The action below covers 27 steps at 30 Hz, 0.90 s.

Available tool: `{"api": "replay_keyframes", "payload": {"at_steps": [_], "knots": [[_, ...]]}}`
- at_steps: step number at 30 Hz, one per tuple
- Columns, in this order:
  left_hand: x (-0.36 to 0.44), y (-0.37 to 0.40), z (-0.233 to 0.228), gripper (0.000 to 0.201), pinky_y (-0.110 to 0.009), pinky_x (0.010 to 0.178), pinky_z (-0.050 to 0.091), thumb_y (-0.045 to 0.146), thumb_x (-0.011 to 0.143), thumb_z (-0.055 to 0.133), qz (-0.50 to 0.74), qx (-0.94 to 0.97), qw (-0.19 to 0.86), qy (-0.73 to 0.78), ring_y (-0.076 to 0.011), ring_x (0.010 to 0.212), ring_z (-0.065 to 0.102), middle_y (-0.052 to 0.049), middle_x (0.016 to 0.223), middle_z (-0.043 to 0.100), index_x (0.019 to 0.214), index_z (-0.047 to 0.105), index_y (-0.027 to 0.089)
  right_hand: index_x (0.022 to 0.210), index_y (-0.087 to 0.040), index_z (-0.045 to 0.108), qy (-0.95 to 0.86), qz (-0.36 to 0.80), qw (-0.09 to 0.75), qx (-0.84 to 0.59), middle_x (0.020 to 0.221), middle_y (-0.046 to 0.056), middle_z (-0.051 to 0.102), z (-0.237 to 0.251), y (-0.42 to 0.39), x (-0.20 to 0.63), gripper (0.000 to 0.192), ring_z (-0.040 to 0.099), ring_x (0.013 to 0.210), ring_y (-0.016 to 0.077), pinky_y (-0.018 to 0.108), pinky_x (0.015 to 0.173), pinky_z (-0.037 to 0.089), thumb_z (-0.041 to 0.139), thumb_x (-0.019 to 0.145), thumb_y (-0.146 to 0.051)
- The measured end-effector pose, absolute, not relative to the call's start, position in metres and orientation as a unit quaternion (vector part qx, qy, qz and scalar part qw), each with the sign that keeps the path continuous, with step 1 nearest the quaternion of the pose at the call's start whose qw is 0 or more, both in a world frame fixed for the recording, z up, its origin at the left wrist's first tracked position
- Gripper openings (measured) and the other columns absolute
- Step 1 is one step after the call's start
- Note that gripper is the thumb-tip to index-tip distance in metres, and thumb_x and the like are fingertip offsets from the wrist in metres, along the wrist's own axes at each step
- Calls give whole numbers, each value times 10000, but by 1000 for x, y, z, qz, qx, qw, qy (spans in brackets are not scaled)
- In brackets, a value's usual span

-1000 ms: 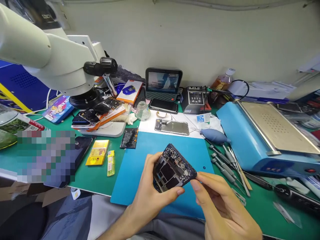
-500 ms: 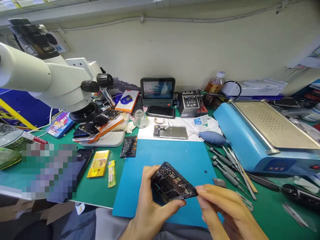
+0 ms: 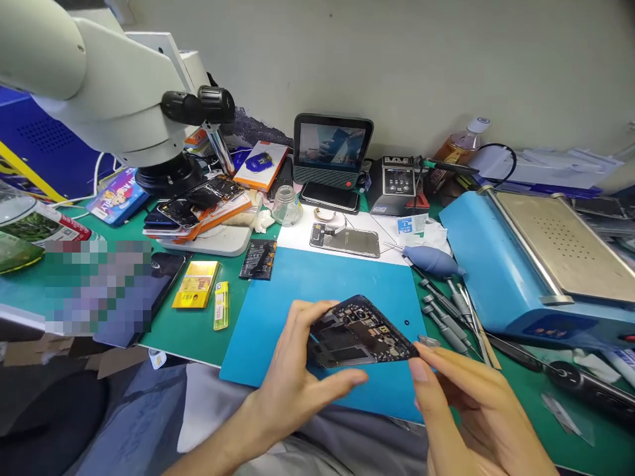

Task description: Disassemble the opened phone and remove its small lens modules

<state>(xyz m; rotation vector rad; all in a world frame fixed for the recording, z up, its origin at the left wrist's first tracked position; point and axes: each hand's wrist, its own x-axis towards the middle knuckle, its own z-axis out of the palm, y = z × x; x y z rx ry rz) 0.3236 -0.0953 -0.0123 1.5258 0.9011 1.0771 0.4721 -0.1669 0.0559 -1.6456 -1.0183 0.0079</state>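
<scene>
A cluttered repair desk (image 3: 188,344) with a green cover stood against a plain pale wall, a white microscope (image 3: 99,86) looming at far left and a blue machine (image 3: 520,277) with a metal plate at right. Over the blue mat (image 3: 297,291) near the front edge, the left hand (image 3: 292,383) kept its grip clamped on an opened phone body (image 3: 360,330), fingers curled over the far edge and thumb stretched beneath it, the exposed boards facing up and the body tilted above the mat, not resting on it. The right hand (image 3: 476,410) met the phone's right corner with thumb and forefinger drawn together; whether they pinched the corner or only touched it could not be told. Screwdrivers (image 3: 446,317) lay just right of the mat beside a blue air blower (image 3: 432,261), and a loose screen panel (image 3: 344,240) rested on white paper beyond. With the body held by its edges alone, a slip seemed the likeliest mishap, dropping it onto the mat, and a fingertip pressing the bare circuitry could plausibly damage small parts.
</scene>
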Motion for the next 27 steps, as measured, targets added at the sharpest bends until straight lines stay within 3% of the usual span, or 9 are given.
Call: {"api": "replay_keyframes", "payload": {"at_steps": [3,6,11,15,18,23,27], "knots": [[315,-94,0,357,-347,1086,474,365,1120,687,414,624,541,381,-247,1217,630,-41,1295,679,1476,677,389,1104,-280,822,-430,29,561,-706,1124,9,770,47,-165,484,89,690,904,166,309,750,551,808,1050,-350],[308,-90,8,282,-326,1078,474,363,1157,614,393,611,565,391,-243,1232,630,-40,1280,698,1419,718,369,1134,-286,836,-443,51,553,-704,1140,8,775,38,-159,497,151,680,860,143,279,725,556,815,1041,-403],[306,-80,8,255,-301,991,511,445,1106,712,373,562,621,400,-227,1148,673,-35,1232,759,1317,762,311,1183,-257,849,-445,82,546,-705,1127,46,790,33,-146,506,298,707,822,159,261,672,583,820,1012,-499],[310,-75,9,320,-302,894,554,509,1040,791,354,502,689,383,-207,1021,723,-40,1156,806,1230,743,257,1220,-260,849,-424,125,546,-712,890,21,763,35,-137,509,374,618,627,118,219,534,505,827,993,-556],[312,-74,11,374,-298,893,561,532,990,848,348,471,725,363,-195,1009,734,-46,1134,816,1192,731,240,1242,-277,848,-411,152,548,-712,774,3,710,36,-133,511,402,574,586,106,190,488,456,829,984,-586],[310,-74,10,386,-295,949,535,513,949,905,345,444,752,344,-176,1039,723,-35,1141,811,1160,736,239,1238,-290,849,-400,179,561,-703,749,0,685,34,-134,513,417,566,583,95,167,486,447,862,956,-596],[309,-77,10,402,-297,941,512,510,923,933,341,434,761,342,-165,1006,699,-24,1123,800,1144,736,237,1284,-298,830,-388,199,584,-685,884,22,738,27,-137,514,425,584,619,89,170,503,457,883,953,-559]]}}
